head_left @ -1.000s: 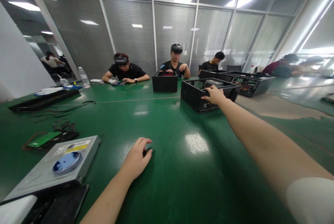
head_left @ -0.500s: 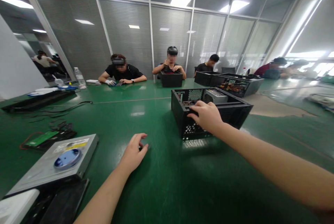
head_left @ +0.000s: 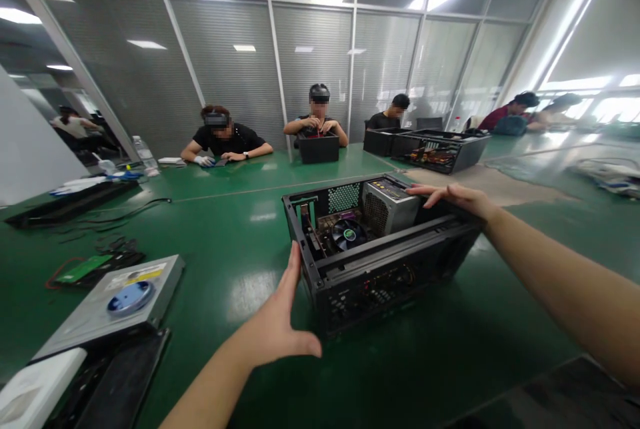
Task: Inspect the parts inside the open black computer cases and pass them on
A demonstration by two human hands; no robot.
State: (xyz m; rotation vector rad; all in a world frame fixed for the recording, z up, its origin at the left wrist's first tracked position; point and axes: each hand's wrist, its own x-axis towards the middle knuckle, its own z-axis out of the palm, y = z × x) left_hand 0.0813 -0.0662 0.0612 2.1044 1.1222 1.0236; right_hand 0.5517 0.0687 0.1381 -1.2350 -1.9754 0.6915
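Note:
An open black computer case (head_left: pixel 395 266) lies on its side on the green table (head_left: pixel 225 229) right in front of me. Inside it I see a grey power supply (head_left: pixel 390 206) and a fan on a board (head_left: pixel 349 234). My left hand (head_left: pixel 280 326) is open, fingers flat against the case's near left corner. My right hand (head_left: pixel 453 196) rests on the case's far upper edge beside the power supply, fingers stretched out over the rim.
A grey optical drive (head_left: pixel 117 299) sits at my left above black panels (head_left: pixel 115 386). Behind it lie a green circuit board (head_left: pixel 83 268) and loose cables. Several people sit at the far side with other black cases (head_left: pixel 430 149).
My right hand has drawn the case from the far middle of the table toward me and turned it. My left hand has lifted off the table onto the case's near corner.

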